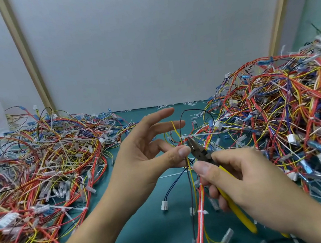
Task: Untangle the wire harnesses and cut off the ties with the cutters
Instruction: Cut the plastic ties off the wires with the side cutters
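1. Your left hand [149, 153] pinches the harness [201, 226] between thumb and one fingertip, with the other fingers spread straight. Your right hand [244, 175] is curled round the yellow handles of the cutters [199, 150].
2. The cutter tips sit just under the white tie [200, 135], at 12 o'clock from your left thumb. I cannot tell whether the blades are already around the strap.
3. Risk: the yellow and grey wires run right beside the blades. If you bite too deep, you likely nick insulation instead of the strap.
4. Risk: your left thumb tip lies just beside the cutter head, so a slip on closing could catch it.
5. Risk: so light a pinch may let the harness swing when the tie snaps.
6. The tie's tail points toward the right heap [287, 114] at 2 o'clock, where loose loops could snag it. The left heap [39, 168] lies at 9 o'clock, well apart.
7. At 6 o'clock a second tie [202, 212] binds the red and white wires. A white connector [164, 205] lies on the green mat [150, 235] at 7 o'clock.
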